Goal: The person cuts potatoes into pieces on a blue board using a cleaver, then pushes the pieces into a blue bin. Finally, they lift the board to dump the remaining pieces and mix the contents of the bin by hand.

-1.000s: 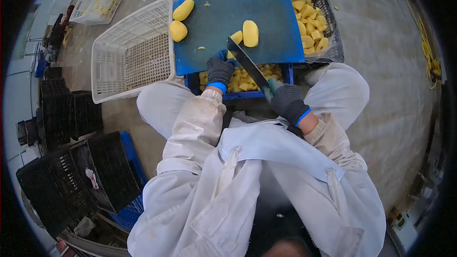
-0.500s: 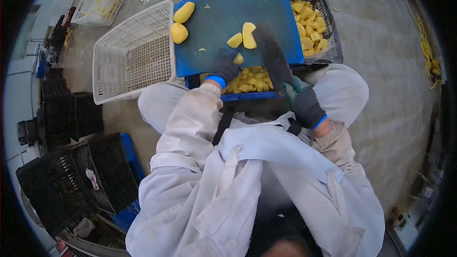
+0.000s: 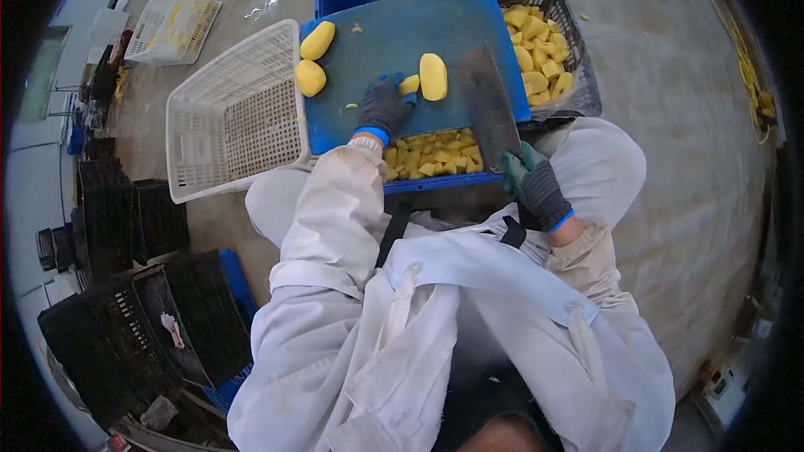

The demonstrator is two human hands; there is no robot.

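On the blue cutting board (image 3: 368,42), my gloved left hand (image 3: 388,106) has its fingers closed on a small yellow potato piece (image 3: 409,84). A larger cut potato (image 3: 433,77) lies just right of that piece. My gloved right hand (image 3: 534,186) grips the handle of a wide cleaver (image 3: 488,105), its dark blade over the board's right part. Two whole peeled potatoes (image 3: 317,40) rest at the board's left edge, one below the other. Below the board's near edge, cut potato chunks (image 3: 431,155) fill a blue crate (image 3: 444,183).
A white basket (image 3: 239,117) stands left of the board. At the right, a dark crate (image 3: 578,42) holds potato pieces. Another white crate (image 3: 173,23) is farther back on the left. Black crates (image 3: 126,326) stand at the lower left, and a yellow hose (image 3: 752,84) hangs at the right.
My left hand has moved slightly up and left and now holds the piece beside the larger potato. The cleaver has shifted a little right, away from that potato. The view has shifted slightly.
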